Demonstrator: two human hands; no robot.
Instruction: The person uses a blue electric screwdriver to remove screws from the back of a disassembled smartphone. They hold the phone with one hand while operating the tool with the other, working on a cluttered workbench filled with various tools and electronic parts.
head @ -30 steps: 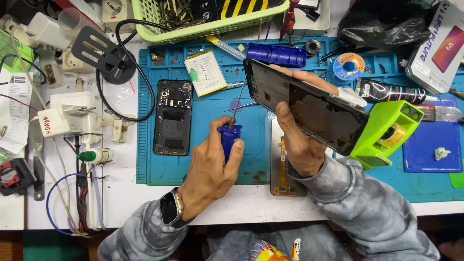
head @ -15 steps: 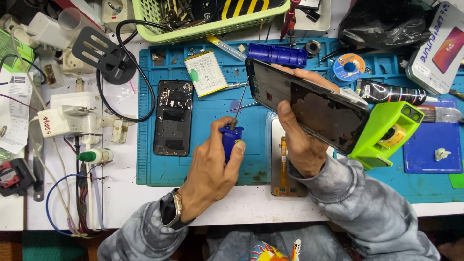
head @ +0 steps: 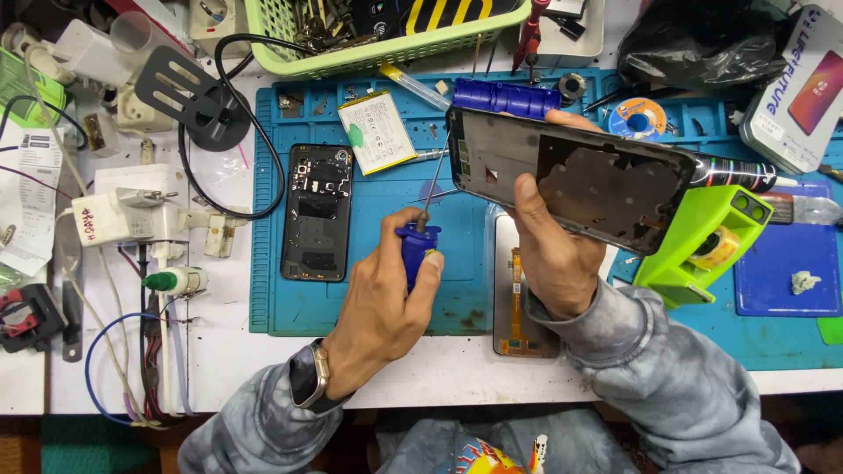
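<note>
Head view, looking down on a crowded worktop (head: pixel 439 369); left hand (head: pixel 378 307) closed around a blue-handled screwdriver (head: pixel 420 241), tip aimed at the near edge of the phone frame (head: pixel 571 180); right hand (head: pixel 549 254) gripping that frame, tilted above the blue mat (head: pixel 378 298). Judged partly stripped: back cover (head: pixel 316 211), battery (head: pixel 378 132) and display panel (head: pixel 518 298) already lying apart on the mat; frame seemingly bare inside; work on it apparently unfinished. Room tight to the right against the green tape dispenser (head: pixel 711 241); basket (head: pixel 378 53) close behind; freer mat between back cover and display panel; worktop edge near the wrists.
</note>
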